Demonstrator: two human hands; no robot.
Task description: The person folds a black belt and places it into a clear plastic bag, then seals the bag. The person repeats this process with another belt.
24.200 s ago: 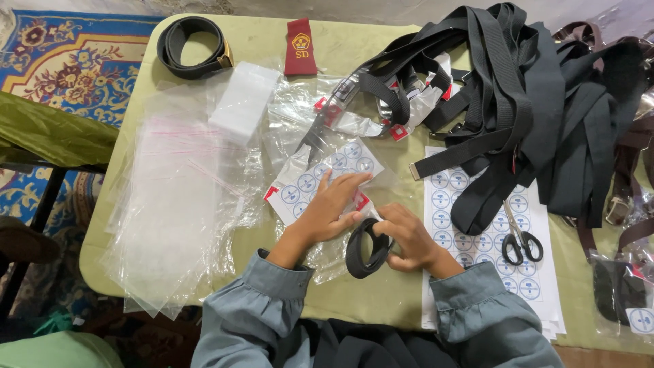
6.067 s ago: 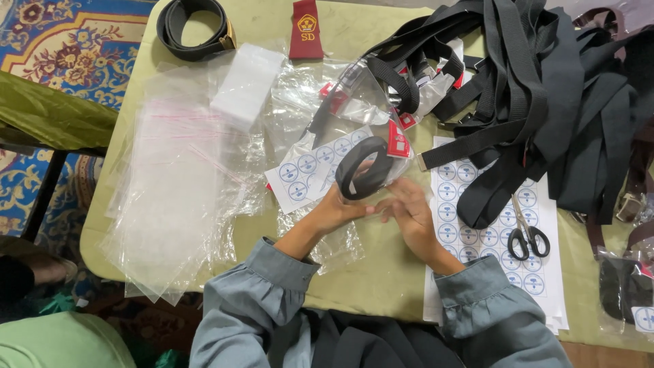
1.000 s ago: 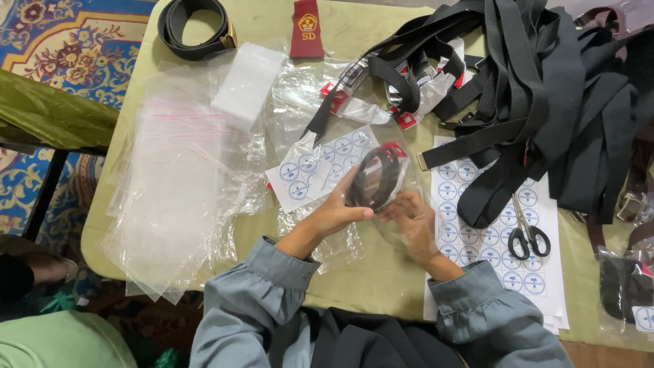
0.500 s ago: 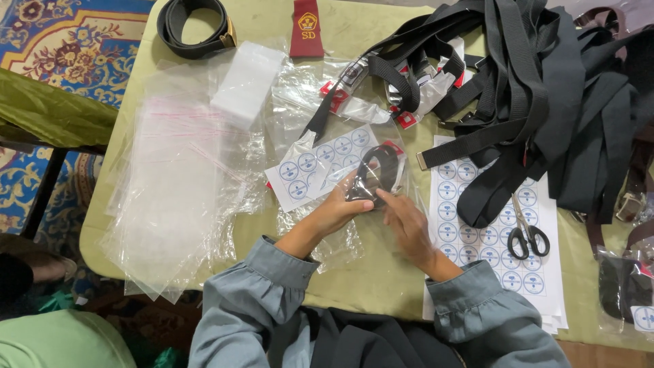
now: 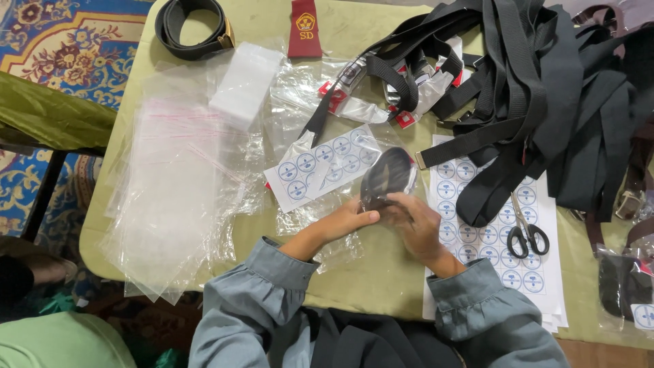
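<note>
A coiled black belt inside a clear plastic bag (image 5: pixel 387 178) is held up just above the green table (image 5: pixel 381 286). My left hand (image 5: pixel 351 219) grips the bag's lower left edge. My right hand (image 5: pixel 415 221) holds its lower right side, fingers curled over the bottom. Below the bag lies a small sheet of round blue stickers (image 5: pixel 320 167).
A stack of clear bags (image 5: pixel 177 184) lies at the left, a big pile of black belts (image 5: pixel 531 88) at the back right. Scissors (image 5: pixel 524 228) rest on a large sticker sheet (image 5: pixel 497 259). A coiled belt (image 5: pixel 191 27) and a red badge (image 5: pixel 304 27) sit at the far edge.
The belt coil has gone from bare in my hands to enclosed in the clear bag. In the last second both hands slid down to the bag's lower end.
</note>
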